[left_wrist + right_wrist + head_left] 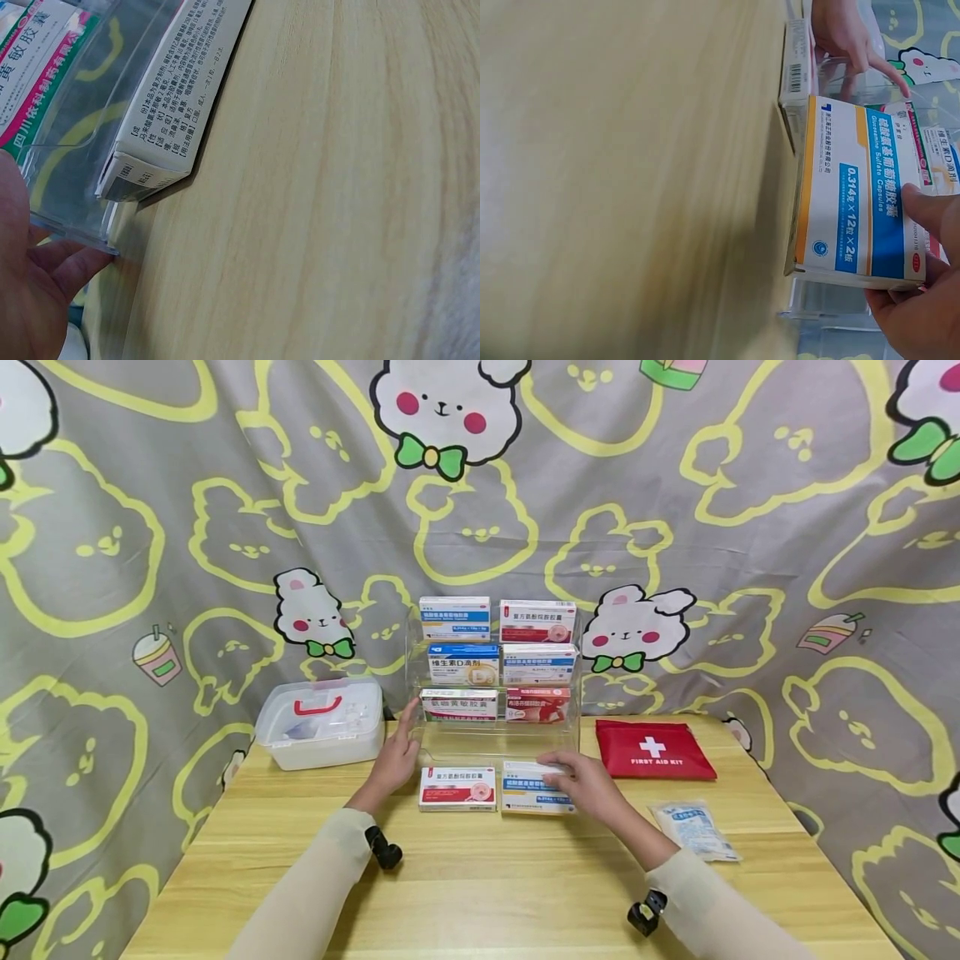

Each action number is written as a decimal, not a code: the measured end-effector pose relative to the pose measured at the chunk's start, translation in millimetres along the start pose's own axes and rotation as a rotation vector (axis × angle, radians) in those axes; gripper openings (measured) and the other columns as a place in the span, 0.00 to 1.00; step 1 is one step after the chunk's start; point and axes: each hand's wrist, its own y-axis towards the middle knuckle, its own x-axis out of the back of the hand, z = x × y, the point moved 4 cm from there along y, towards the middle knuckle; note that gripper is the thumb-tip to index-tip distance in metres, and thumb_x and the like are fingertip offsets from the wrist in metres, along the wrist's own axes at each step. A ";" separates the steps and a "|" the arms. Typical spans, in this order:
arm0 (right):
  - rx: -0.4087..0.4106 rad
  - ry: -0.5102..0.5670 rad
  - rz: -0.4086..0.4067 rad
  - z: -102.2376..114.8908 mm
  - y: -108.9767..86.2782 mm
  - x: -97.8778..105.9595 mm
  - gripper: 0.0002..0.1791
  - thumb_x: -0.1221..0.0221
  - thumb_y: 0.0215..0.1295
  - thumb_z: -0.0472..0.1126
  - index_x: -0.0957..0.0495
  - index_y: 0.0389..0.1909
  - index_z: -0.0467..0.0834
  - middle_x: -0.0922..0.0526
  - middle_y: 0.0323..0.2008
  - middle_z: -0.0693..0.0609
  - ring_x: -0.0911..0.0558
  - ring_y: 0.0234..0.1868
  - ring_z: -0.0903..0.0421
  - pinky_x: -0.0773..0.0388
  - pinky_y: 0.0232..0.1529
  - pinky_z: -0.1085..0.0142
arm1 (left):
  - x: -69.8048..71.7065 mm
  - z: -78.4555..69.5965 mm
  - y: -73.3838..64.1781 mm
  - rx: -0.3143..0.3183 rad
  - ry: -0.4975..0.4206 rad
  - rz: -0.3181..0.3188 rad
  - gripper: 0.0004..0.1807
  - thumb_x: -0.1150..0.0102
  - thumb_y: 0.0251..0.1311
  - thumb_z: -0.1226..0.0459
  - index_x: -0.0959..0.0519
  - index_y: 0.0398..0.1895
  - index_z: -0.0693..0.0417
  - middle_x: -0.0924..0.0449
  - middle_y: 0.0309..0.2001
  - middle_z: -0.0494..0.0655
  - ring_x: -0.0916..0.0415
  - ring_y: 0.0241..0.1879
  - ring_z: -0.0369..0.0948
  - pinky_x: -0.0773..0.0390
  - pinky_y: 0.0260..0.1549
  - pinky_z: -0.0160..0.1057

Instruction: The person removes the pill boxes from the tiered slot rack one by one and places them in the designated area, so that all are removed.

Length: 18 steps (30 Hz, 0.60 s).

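My right hand (588, 785) grips a white-and-blue glucosamine sulfate capsule box (859, 199), thumb on its front and fingers behind. The box is at the right of the bottom tier of a clear display rack (457, 742), tilted in the right wrist view. My left hand (393, 764) holds the rack's left side, index finger extended; in the left wrist view, fingers (79, 270) reach its lower corner. A white-and-red medicine box (457, 789) stands beside the held box. Higher up are a cold capsule box (459, 705), a red ibuprofen box (537, 705) and a vitamin D box (463, 665).
A white lidded plastic case (322, 747) with a red handle stands left of the rack. On the right lie a red first aid pouch (656, 750) and a clear packet (693, 831). Behind the wooden table (480, 893) hangs a patterned curtain (480, 539).
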 end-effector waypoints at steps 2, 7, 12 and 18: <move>-0.002 -0.002 0.007 -4.7 -1.4 -0.2 0.17 0.33 0.67 0.36 0.14 0.56 0.47 0.14 0.56 0.50 0.19 0.53 0.51 0.22 0.59 0.48 | -0.4 -0.1 0.2 0.000 0.005 0.000 0.48 0.58 0.73 0.71 0.65 0.82 0.18 0.42 0.78 0.66 0.21 0.44 0.57 0.28 0.27 0.46; -0.005 -0.005 0.026 -12.3 -3.6 -2.3 0.16 0.35 0.68 0.36 0.14 0.56 0.48 0.16 0.58 0.49 0.20 0.58 0.48 0.24 0.63 0.45 | -0.2 0.5 0.5 0.003 0.016 -0.005 0.48 0.58 0.73 0.71 0.65 0.82 0.18 0.42 0.78 0.64 0.22 0.53 0.59 0.26 0.32 0.48; -0.012 -0.026 0.048 -16.9 -3.2 -4.6 0.18 0.35 0.69 0.37 0.15 0.59 0.46 0.17 0.60 0.47 0.21 0.61 0.47 0.26 0.64 0.45 | -0.2 -0.3 1.0 -0.006 0.019 -0.012 0.48 0.58 0.73 0.72 0.64 0.82 0.20 0.40 0.77 0.65 0.22 0.40 0.58 0.28 0.27 0.46; 0.006 -0.071 0.077 -22.8 -1.2 -9.6 0.26 0.29 0.62 0.39 0.18 0.62 0.45 0.20 0.61 0.47 0.24 0.65 0.45 0.30 0.68 0.44 | 1.1 -3.0 0.3 -0.023 0.040 -0.018 0.47 0.57 0.71 0.73 0.61 0.83 0.27 0.38 0.76 0.66 0.26 0.34 0.53 0.31 0.26 0.45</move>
